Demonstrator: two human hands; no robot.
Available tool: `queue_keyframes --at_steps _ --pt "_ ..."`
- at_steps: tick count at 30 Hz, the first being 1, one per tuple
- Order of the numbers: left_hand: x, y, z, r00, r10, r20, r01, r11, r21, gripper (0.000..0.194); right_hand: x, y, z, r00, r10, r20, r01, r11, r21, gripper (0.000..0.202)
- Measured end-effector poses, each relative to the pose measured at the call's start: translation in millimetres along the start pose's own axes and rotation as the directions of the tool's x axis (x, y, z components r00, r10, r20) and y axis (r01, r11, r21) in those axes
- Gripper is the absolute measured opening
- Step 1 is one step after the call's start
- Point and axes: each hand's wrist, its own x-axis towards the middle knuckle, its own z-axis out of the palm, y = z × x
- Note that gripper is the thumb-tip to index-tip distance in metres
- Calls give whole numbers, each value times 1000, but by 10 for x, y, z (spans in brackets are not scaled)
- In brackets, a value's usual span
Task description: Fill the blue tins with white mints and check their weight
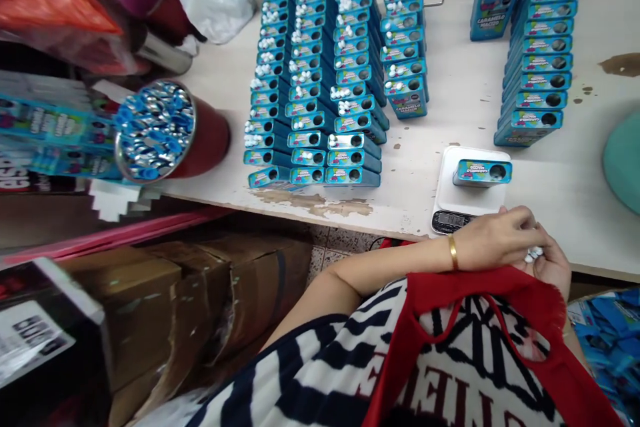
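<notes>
A white digital scale carries one upright blue candy box with a round dark opening in its top. Just in front of the scale, my left hand, with a gold band at the wrist, bends its fingers over my right palm. Cupped at the table's front edge, my right hand holds several small white candies. The left fingertips are partly hidden, so whatever they pinch does not show clearly. The scale's small display is lit.
Rows of blue boxes, many topped with white candies, fill the table's middle. More boxes stand behind the scale. A red tub of blue-and-silver wrapped pieces is at left. Loose blue pieces lie lower right; a teal round object sits at right.
</notes>
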Motion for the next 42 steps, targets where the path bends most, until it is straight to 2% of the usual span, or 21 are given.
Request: queue_keyframes --at_steps 3,6,8,10,13,17,21,24,30,36,39,42 --pt "23 -82 -244 976 1 -217 -30 991 -133 18 36 -39 220 999 53 1 -52 982 179 20" --pt "74 -167 -502 911 -49 -409 -1 993 -121 13 66 -80 383 998 22 52 -33 972 231 21" --pt "103 -227 -616 875 -73 -478 42 996 -76 11 80 -100 417 997 6 82 -24 974 226 22" --pt "118 -278 -666 870 -83 -486 89 996 -12 12 90 -111 401 996 -3 85 -16 975 223 23" --pt "110 -312 -668 897 -95 -432 138 988 69 14 98 -120 338 998 -14 62 0 975 224 22" --pt "62 -292 -713 904 -82 -420 127 988 82 14 98 -129 270 999 -25 21 20 971 238 23" --pt "-25 -294 -886 850 -61 -523 120 989 81 13 106 -146 194 1000 -16 -25 21 973 231 23" --pt "-120 -353 -996 808 -95 -581 179 980 88 12 145 -176 94 996 -18 -84 35 980 198 22" --pt "-321 -565 -989 753 -206 -625 237 971 -34 10 278 -268 -169 987 -34 -154 59 985 160 24" --pt "-394 -645 -913 760 -276 -589 287 955 -77 10 341 -305 -391 999 -30 -34 31 999 39 18" --pt "-391 -658 -883 768 -289 -572 303 950 -73 10 362 -321 -419 1000 -23 17 24 998 -51 26" --pt "-389 -684 -846 773 -295 -562 303 949 -81 10 430 -353 -392 997 -71 44 75 990 -117 31"
